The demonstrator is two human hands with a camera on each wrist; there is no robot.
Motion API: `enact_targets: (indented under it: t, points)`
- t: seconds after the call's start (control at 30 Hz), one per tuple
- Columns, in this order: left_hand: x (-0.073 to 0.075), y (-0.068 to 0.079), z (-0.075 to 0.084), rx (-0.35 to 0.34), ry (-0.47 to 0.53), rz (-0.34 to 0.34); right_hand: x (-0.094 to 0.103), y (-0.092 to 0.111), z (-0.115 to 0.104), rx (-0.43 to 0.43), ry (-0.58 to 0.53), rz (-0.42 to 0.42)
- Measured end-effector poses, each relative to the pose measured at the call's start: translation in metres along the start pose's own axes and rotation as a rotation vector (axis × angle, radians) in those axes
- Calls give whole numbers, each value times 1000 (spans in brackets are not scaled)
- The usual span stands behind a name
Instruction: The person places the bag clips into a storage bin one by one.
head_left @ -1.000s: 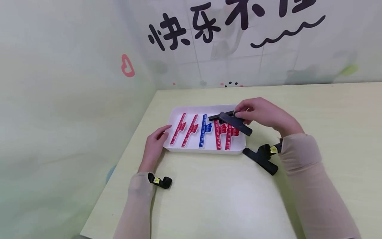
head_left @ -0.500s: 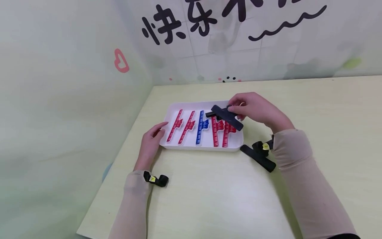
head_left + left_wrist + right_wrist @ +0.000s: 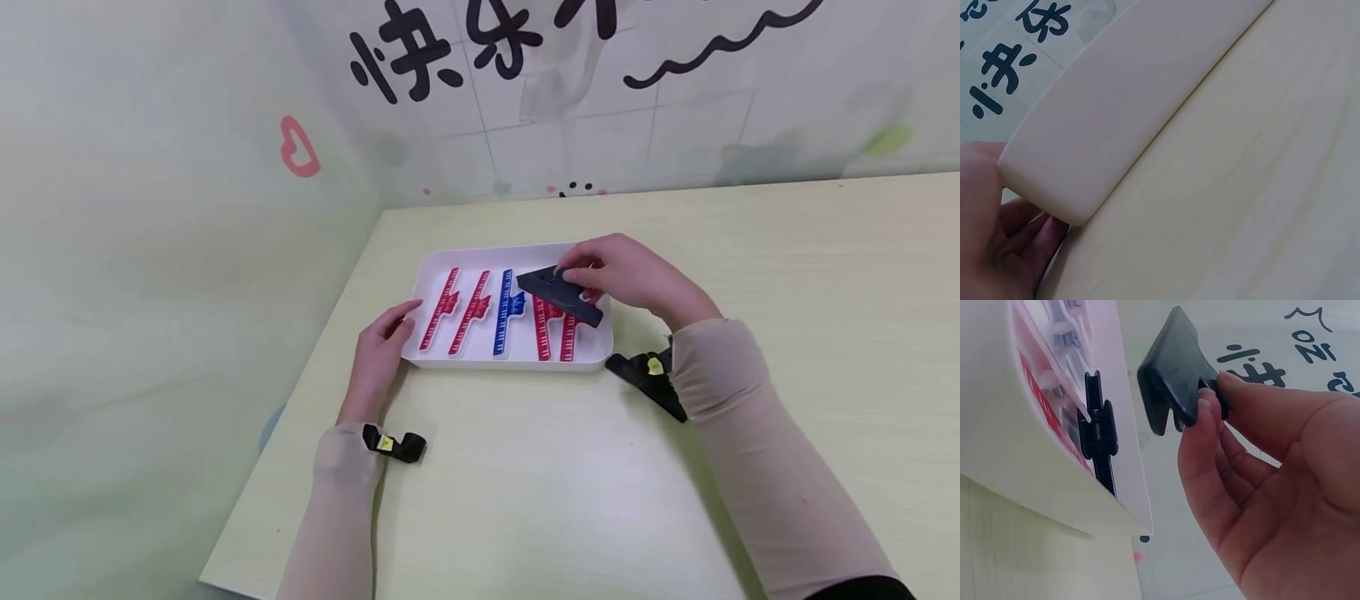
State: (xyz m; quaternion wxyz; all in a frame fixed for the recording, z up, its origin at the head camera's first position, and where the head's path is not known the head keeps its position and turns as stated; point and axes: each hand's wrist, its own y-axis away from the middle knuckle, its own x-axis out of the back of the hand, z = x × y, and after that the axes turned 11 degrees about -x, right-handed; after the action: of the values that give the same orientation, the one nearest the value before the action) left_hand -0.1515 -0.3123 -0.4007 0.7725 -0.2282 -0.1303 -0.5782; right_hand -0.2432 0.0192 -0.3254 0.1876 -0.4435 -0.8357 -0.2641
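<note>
My right hand (image 3: 622, 267) pinches a black clip (image 3: 558, 293) above the right part of a white tray (image 3: 480, 364); the right wrist view shows thumb and fingertips on its handle. Another black clip (image 3: 1099, 434) lies inside the tray, hidden in the head view by the held one. Below it in the tray, two red clips (image 3: 542, 329) are partly covered. Farther left lie a blue clip (image 3: 502, 321) and two more red clips (image 3: 471, 312), tilted, each with a ruler-like printed edge. At the tray's left end, my left hand (image 3: 378, 354) grips the rim.
One more black clip (image 3: 637, 375) lies on the pale table (image 3: 517, 475) by the tray's front right corner, partly behind the right wrist's camera. A wall (image 3: 615, 150) with black lettering stands behind the table, and another wall (image 3: 150, 292) runs along the left.
My right hand has moved left with the black clip, which has turned and now covers the black clip in the tray. The left hand stays at the tray's end. The head view has shifted slightly.
</note>
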Motion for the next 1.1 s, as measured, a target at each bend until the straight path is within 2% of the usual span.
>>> enact_targets:
  t: [0.13, 0.47, 0.63, 1.1]
  points:
    - [0, 0, 2, -6, 4, 4, -1, 1, -1, -4, 32, -39]
    - [0, 0, 3, -2, 2, 8, -21, -5, -5, 6, 199, -120]
    - [0, 1, 4, 3, 12, 5, -27, -5, -5, 40, 258, -165]
    - [0, 1, 4, 0, 11, 1, -36, -7, 0, 36, 234, -246]
